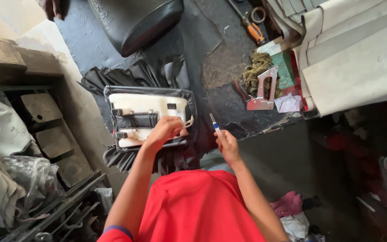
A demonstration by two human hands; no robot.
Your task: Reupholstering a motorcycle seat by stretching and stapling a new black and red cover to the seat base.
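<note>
A cream foam seat pad (146, 107) with a black cover and black straps lies face down on the dark worktable (211, 67). My left hand (164, 130) rests on the pad's near right part, fingers bent and pressing on the cover's edge. My right hand (226, 144) is shut on a thin blue and white pen (214, 123), held upright just to the right of the pad, apart from it. Loose black cover fabric (131, 74) bunches around the pad.
A black seat (146, 22) lies at the table's far side. An orange-handled screwdriver (252, 28), a metal staple gun (264, 92) and a tangle of cord sit at the right. Grey sheet material (354, 54) is stacked far right. Another person's hand (52, 8) shows at the top left.
</note>
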